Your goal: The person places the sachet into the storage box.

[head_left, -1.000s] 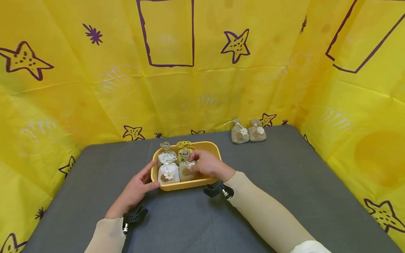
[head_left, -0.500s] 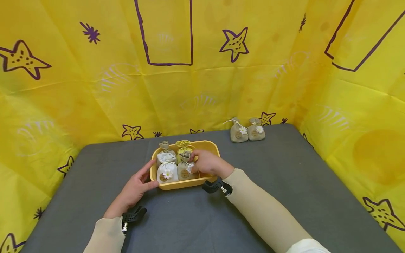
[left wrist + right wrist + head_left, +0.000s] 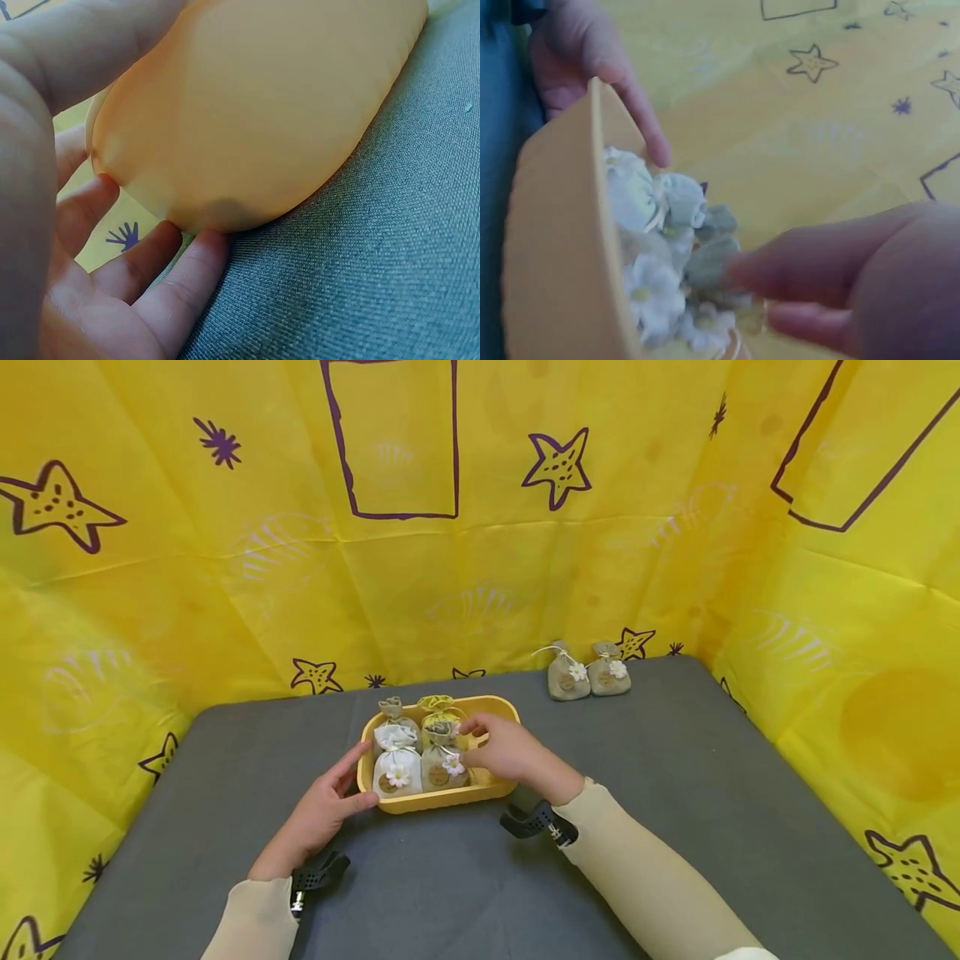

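In the head view a yellow plastic basket [image 3: 444, 798] holds several small drawstring pouches. A white pouch [image 3: 398, 773] with a flower stands front left, beside a tan pouch [image 3: 438, 768] with a flower. Behind them are another tan pouch [image 3: 392, 714] and a yellow pouch [image 3: 437, 706]. My left hand [image 3: 321, 806] holds the basket's left end, its thumb at the front rim and its fingers [image 3: 187, 281] against the end wall. My right hand [image 3: 506, 750] is over the basket's right part, beside the front tan pouch, thumb and fingers apart. In the right wrist view its fingertips overlap the pouches, so contact is unclear.
Two tan pouches with flowers, a left one [image 3: 568, 675] and a right one [image 3: 609, 671], stand at the table's back right edge. Yellow patterned cloth [image 3: 480, 552] walls in the grey table [image 3: 637, 777] at the back and sides.
My right hand has drawn back to the right from the front tan pouch, letting go of it; its flower now shows fully. My left hand has stayed at the basket's end.
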The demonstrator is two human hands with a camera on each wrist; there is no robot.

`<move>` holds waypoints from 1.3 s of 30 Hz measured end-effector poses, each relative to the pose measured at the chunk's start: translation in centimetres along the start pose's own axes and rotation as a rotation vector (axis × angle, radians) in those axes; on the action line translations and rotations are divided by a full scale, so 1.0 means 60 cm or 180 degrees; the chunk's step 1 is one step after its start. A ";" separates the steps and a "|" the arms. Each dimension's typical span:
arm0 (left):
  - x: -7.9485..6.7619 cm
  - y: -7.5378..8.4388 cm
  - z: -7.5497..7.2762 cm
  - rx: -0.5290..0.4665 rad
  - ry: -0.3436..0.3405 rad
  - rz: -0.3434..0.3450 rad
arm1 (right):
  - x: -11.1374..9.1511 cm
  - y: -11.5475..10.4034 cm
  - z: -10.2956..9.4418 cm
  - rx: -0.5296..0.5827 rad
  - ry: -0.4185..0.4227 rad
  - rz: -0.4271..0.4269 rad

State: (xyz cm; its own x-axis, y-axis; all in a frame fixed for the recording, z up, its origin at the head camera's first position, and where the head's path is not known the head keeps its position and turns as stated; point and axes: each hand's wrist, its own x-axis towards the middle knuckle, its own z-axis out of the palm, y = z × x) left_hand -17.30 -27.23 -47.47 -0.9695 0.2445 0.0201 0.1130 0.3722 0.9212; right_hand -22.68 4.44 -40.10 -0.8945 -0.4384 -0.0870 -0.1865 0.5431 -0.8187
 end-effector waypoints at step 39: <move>0.000 0.005 -0.002 -0.0017 -0.0025 -0.0036 | -0.059 0.367 -0.294 0.2519 0.1100 -0.0062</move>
State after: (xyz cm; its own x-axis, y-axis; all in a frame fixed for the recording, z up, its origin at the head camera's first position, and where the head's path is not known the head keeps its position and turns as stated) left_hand -17.29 -27.21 -47.14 -0.9689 0.2473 0.0068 0.1009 0.3702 0.9234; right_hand -30.81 30.58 -47.80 -0.9915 -0.1304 0.0036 0.0198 -0.1771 -0.9840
